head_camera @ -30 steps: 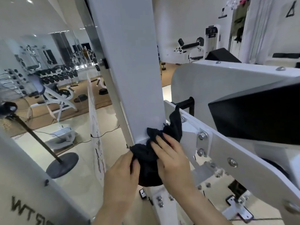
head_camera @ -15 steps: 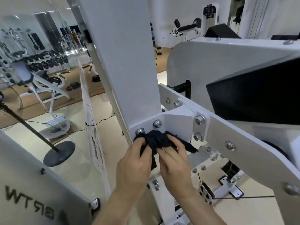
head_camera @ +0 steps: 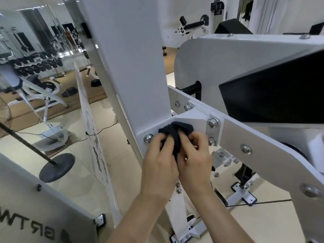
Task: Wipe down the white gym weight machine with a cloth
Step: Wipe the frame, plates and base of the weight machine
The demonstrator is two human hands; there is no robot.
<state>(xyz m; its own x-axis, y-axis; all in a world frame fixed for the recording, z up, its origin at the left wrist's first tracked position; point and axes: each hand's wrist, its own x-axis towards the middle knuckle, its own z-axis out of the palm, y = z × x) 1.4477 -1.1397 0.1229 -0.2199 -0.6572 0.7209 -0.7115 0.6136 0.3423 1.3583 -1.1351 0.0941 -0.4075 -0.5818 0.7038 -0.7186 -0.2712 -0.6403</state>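
1. The dark bunched cloth (head_camera: 176,131) now sits on the white bolted steel bracket plate (head_camera: 194,122) of the white gym weight machine (head_camera: 228,55). A second ago it was higher, on the tall white upright post (head_camera: 136,67).
2. Left hand (head_camera: 159,163) and right hand (head_camera: 194,155) both have fingers curled, pinching the cloth against the plate.
3. Reading: post face done; joint and silver bolt heads (head_camera: 148,138) under way; sloping white arm (head_camera: 254,137) probably still to wipe.

a gym: a white weight machine (head_camera: 133,67), a dumbbell rack (head_camera: 33,66) (reflected in the wall mirror (head_camera: 21,27)), another machine (head_camera: 193,25) behind.
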